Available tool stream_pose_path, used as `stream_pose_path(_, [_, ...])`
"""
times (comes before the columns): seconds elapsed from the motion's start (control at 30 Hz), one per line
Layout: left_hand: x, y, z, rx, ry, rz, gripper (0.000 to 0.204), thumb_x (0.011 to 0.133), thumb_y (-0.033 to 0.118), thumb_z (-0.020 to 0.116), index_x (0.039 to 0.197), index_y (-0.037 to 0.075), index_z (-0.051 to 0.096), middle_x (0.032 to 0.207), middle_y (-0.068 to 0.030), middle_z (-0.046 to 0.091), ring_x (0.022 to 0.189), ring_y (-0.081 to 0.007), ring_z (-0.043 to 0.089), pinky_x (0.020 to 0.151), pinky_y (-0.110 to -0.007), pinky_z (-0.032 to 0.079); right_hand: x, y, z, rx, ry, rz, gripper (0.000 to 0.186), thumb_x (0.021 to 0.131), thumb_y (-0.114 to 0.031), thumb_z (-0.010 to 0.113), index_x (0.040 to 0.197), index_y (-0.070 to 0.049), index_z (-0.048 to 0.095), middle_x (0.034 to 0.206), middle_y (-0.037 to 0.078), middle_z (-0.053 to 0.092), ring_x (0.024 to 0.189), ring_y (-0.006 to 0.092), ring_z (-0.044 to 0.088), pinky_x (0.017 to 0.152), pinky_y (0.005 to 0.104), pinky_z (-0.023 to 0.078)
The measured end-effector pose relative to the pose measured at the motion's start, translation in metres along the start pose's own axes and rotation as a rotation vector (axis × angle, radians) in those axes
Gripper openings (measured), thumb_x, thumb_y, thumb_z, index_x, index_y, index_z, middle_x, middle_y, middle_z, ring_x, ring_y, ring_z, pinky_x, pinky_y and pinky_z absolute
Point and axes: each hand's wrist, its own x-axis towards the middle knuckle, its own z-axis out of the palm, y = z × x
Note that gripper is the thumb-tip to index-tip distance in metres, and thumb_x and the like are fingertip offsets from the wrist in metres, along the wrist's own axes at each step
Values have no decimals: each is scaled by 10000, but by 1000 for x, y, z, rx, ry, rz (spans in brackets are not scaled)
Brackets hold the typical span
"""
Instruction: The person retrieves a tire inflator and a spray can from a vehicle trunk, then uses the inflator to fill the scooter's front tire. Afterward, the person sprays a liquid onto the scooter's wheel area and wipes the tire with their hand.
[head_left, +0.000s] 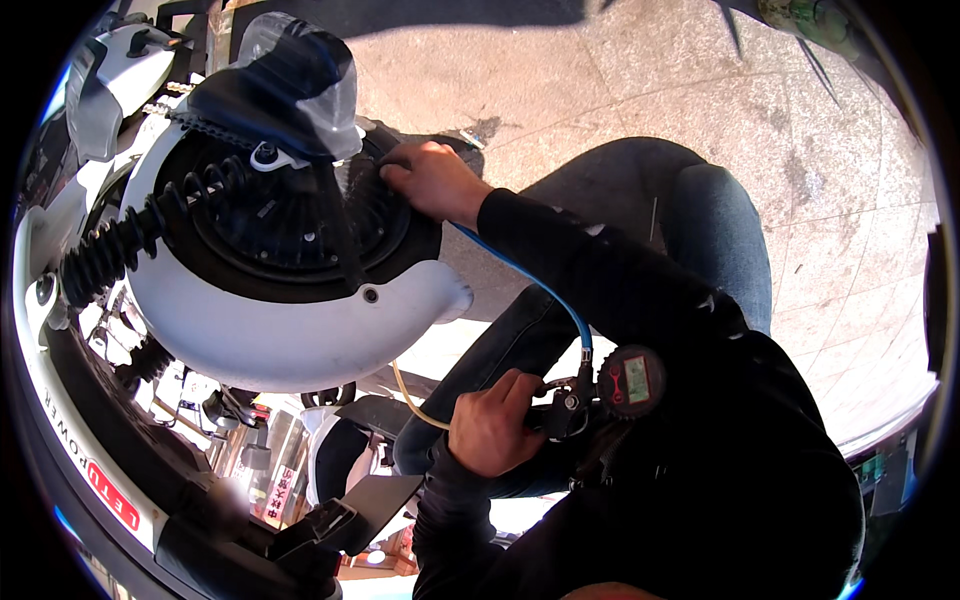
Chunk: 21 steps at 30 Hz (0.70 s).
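My left hand [490, 420] grips the black handle of an air inflator [568, 410], which has a round digital gauge [630, 380], a blue hose [530, 275] and a yellow hose [405, 390]. My right hand [428, 175], fingers curled, is at the right side of a black wheel hub [280, 220] and tyre, beside the blue hose's far end. Its fingertips are partly hidden, so what they hold is unclear. A white curved fender [240, 325] wraps round the wheel, with a black coil-spring shock [120, 250] crossing at the left.
A white scooter body panel [45, 400] runs down the left edge. A black mudguard piece [270, 90] is above the wheel. My bent knee in jeans [715, 230] rests over the tiled floor [820, 160] at right. More vehicle parts [130, 70] stand at the upper left.
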Motion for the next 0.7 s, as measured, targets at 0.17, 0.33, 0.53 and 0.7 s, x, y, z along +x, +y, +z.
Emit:
stream_pose_path(0.17, [2, 3, 0, -3, 26, 32, 263, 671, 99, 753, 874, 72, 587, 764, -73, 601, 619, -294, 646, 522, -388, 494, 5, 6, 3, -46, 44, -68, 354, 938, -296, 566, 1151, -54, 715, 944, 212, 732, 756, 315, 731, 807, 395, 584])
stream_pose_path(0.33, [2, 5, 1, -15, 50, 32, 243, 665, 90, 745, 843, 69, 581, 743, -76, 595, 612, -288, 642, 524, -385, 492, 3, 2, 4, -25, 5, -20, 349, 931, -295, 570, 1134, -56, 722, 940, 217, 731, 783, 321, 732, 814, 402, 582])
stream_pose_path(0.53, [3, 3, 4, -11, 56, 33, 239, 651, 77, 732, 838, 69, 582, 739, -79, 593, 605, -291, 634, 520, -385, 488, 5, 4, 0, -10, 13, -21, 347, 928, -295, 568, 1122, -54, 725, 934, 221, 729, 761, 339, 727, 805, 411, 584])
stream_pose_path(0.7, [0, 6, 2, -8, 51, 6, 288, 648, 63, 724, 909, 70, 602, 781, -80, 608, 621, -299, 643, 531, -387, 502, 5, 4, 4, -3, -5, -22, 344, 922, -292, 574, 1119, -53, 725, 939, 224, 728, 806, 340, 727, 788, 418, 584])
